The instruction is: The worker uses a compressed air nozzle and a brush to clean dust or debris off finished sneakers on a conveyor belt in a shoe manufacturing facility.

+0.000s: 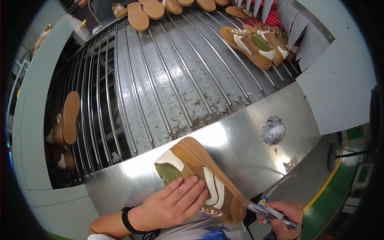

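Note:
A brown sneaker (236, 188) with cream stripes and a green lining is tilted on its side over the near edge of a metal ledge. Its heel points away from me and its toe toward my lower right. My left hand (172, 202) grips it, fingers lying across the opening and laces; the thumb is hidden. In my right hand (288, 216) is a silver spray gun (274, 212) with a thin clear hose. The gun's nozzle meets the sole edge near the toe, touching it or very close. I cannot make out any spray.
Beyond the metal ledge (244, 132) lies a rack of steel rods (176, 84). Several sneakers (256, 46) stand at the far right, by grey strip flaps (298, 30) with a red glow behind. More shoes (138, 16) line the far edge; others (71, 118) sit at left. A whitish residue patch (274, 130) marks the ledge.

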`<state>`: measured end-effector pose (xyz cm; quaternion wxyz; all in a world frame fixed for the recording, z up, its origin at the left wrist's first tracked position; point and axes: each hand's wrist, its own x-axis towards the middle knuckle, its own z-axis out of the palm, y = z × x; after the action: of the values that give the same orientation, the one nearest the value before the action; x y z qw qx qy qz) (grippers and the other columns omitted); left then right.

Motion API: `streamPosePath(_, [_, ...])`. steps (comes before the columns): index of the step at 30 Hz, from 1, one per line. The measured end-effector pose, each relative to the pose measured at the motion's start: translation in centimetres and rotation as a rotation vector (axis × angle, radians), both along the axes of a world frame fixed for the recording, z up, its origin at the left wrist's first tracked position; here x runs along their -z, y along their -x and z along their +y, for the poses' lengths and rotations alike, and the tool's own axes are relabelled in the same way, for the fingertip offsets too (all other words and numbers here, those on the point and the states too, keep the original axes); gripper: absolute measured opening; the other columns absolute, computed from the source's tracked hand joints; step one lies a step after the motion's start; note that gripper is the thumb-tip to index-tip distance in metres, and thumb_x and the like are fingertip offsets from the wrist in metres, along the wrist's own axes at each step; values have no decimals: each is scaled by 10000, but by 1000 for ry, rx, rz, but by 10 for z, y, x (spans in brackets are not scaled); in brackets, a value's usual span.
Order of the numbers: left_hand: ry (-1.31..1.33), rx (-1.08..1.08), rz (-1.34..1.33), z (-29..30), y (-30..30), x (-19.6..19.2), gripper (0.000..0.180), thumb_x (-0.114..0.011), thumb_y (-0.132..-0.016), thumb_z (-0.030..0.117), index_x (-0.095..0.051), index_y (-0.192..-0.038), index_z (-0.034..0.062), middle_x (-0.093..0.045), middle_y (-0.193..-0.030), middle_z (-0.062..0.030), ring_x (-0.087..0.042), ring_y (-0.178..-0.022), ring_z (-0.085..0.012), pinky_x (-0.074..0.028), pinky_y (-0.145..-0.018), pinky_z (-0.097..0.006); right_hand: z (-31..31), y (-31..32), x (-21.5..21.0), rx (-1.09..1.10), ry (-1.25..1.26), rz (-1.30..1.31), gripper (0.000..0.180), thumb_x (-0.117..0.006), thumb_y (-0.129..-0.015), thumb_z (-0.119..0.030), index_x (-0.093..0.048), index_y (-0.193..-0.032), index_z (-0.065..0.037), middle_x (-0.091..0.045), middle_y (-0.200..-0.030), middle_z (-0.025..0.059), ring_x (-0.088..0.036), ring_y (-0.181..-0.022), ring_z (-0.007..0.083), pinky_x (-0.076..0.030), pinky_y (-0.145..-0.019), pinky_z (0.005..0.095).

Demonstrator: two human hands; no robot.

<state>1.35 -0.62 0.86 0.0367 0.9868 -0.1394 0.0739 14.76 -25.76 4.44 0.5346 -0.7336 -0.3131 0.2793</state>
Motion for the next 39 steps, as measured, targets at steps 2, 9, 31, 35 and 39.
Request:
streamPosePath(2, [-21, 5, -7, 0, -2, -2, 211, -588, -822, 170, -615, -1018, 98, -625, -1088, -69, -605, -1011, -212, -463, -882, -333, -9, 0, 10, 50, -42, 72, 412, -584, -842, -296, -600, -1024, 74, -650, -802, 166, -640, -666, 229, -491, -628, 314])
streamPosePath(9, [-131, 29, 88, 5, -7, -35, 301, -547, -784, 159, -593, -1034, -2, -623, -999, -140, -621, -910, -221, -428, -652, -265, 2, -43, 71, 396, -317, 205, 489, -532, -886, -349, -511, -1123, 79, -631, -791, 145, -613, -645, 175, -464, -568, 260])
streamPosePath(31, [540, -311, 256, 25, 32, 0, 469, -559, -728, 16, -484, -1160, -152, -519, -1170, -332, -524, -1095, -470, -421, -954, -497, 151, -130, 25, -182, 220, 678, 394, -609, -767, -204, -600, -987, 123, -639, -743, 190, -630, -604, 211, -505, -567, 284])
streamPosePath(35, [540, -309, 263, 29, 32, 2, 433, -536, -732, 14, -508, -1130, -153, -537, -1143, -332, -538, -1079, -467, -421, -952, -500, 157, -119, 23, -111, 194, 678, 408, -640, -723, -198, -615, -967, 128, -643, -730, 197, -633, -610, 202, -518, -574, 291])
streamPosePath(39, [532, -286, 266, 29, 32, 1, 456, -541, -714, 9, -501, -1138, -155, -530, -1150, -337, -538, -1076, -471, -421, -952, -498, 158, -118, 23, -159, 222, 603, 376, -625, -727, -161, -613, -970, 126, -642, -710, 171, -627, -602, 184, -512, -569, 278])
